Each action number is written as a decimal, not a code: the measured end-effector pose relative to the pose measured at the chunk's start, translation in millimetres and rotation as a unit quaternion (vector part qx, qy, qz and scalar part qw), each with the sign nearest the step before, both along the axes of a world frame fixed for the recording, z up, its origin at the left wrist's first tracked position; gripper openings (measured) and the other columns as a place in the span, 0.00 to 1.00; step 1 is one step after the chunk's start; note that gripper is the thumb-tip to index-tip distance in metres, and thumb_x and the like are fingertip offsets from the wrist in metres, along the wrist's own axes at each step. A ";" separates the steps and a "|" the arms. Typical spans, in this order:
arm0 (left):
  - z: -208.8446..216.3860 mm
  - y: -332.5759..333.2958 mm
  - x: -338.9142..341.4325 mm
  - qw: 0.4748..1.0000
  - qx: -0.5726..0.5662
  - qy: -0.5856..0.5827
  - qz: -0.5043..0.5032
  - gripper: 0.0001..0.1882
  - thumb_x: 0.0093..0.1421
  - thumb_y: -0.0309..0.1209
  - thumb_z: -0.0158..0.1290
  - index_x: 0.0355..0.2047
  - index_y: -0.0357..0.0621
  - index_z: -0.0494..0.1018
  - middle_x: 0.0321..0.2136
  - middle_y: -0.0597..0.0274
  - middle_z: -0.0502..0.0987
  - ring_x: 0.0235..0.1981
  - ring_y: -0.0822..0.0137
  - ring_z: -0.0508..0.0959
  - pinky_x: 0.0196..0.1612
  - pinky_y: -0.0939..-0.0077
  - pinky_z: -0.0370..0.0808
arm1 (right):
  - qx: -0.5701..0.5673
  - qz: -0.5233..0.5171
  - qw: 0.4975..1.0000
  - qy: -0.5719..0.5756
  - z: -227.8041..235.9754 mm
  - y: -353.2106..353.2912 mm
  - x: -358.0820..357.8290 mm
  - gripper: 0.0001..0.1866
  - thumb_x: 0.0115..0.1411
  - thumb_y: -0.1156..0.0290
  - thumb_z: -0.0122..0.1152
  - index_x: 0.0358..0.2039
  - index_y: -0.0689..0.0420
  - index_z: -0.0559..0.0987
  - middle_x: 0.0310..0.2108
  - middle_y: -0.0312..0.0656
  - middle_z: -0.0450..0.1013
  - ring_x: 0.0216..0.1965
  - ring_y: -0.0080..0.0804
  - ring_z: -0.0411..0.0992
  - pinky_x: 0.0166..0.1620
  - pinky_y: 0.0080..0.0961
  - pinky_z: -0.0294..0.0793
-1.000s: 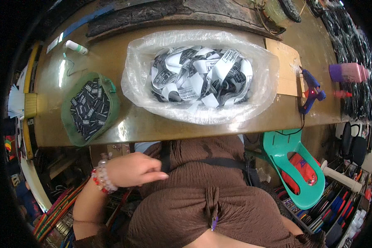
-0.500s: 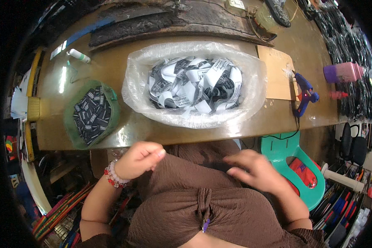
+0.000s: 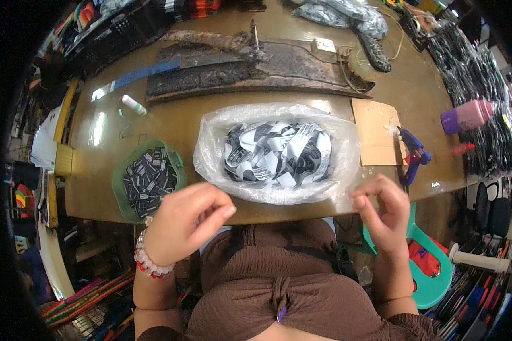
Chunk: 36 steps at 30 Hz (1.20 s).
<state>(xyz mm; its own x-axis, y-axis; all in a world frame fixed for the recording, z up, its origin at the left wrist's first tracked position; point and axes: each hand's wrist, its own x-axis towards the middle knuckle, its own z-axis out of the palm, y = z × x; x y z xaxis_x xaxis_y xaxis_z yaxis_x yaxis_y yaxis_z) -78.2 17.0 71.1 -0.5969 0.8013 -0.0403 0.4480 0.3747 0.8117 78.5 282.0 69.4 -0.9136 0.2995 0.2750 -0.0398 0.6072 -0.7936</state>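
Observation:
My left hand (image 3: 190, 221), with a beaded bracelet on the wrist, hovers at the table's front edge beside a green tub (image 3: 121, 199) of small dark printed labels (image 3: 148, 179). Its fingers curl in toward the thumb; what lies inside them, if anything, is hidden. On the right, my right hand (image 3: 385, 210) is raised with bent fingers, the thumb a little apart from the forefinger and nothing visible between them. Between and beyond both hands stands a clear plastic bag (image 3: 210, 170), its rim spread wide. Black and white printed ribbon (image 3: 279, 150) lies heaped inside it.
A blue glue gun (image 3: 415, 156) lies by a cardboard sheet (image 3: 375, 133). A pink and purple bottle (image 3: 466, 116) is at the right. Behind the bag runs a charred board (image 3: 222, 71). A white tube (image 3: 133, 105) lies far left. A green plastic chair (image 3: 435, 284) stands below right.
The view has tilted up, showing more of the table's far side. Both hands have risen toward the table edge. My right hand has moved outward, its fingers more bent than before.

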 end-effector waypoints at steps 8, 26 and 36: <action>-1.0 53.9 -11.8 0.960 0.060 0.273 -0.020 0.09 0.54 0.33 0.59 0.25 0.42 0.73 0.25 0.59 0.71 0.30 0.59 0.73 0.34 0.66 0.72 | 0.145 -0.064 0.977 0.140 25.3 11.3 -16.5 0.06 0.49 0.84 0.63 0.29 0.62 0.79 0.24 0.41 0.74 0.24 0.29 0.72 0.29 0.22 0.70; 24.4 79.2 -52.5 0.975 0.091 -0.062 -0.193 0.11 0.62 0.33 0.52 0.38 0.39 0.78 0.31 0.53 0.79 0.32 0.61 0.79 0.38 0.72 0.74 | 0.149 0.103 0.980 0.086 14.2 -12.5 -66.7 0.13 0.50 0.72 0.68 0.35 0.58 0.76 0.34 0.44 0.69 0.36 0.43 0.72 0.37 0.35 0.73; -12.9 73.7 -47.3 0.945 -0.010 0.306 -0.112 0.07 0.55 0.32 0.57 0.27 0.42 0.76 0.31 0.62 0.74 0.36 0.59 0.72 0.42 0.68 0.72 | 0.408 0.138 0.901 -0.051 -6.7 13.0 -62.6 0.08 0.48 0.70 0.59 0.30 0.56 0.78 0.31 0.38 0.66 0.38 0.36 0.65 0.42 0.30 0.67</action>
<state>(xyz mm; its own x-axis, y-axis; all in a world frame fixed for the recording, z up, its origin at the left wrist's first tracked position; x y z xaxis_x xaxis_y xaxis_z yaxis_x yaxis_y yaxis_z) -125.4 90.7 58.1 -0.3279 0.9133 0.2415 0.9015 0.2261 0.3690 15.9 295.0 62.7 -0.9552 -0.2070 0.2113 -0.2307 0.9684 -0.0945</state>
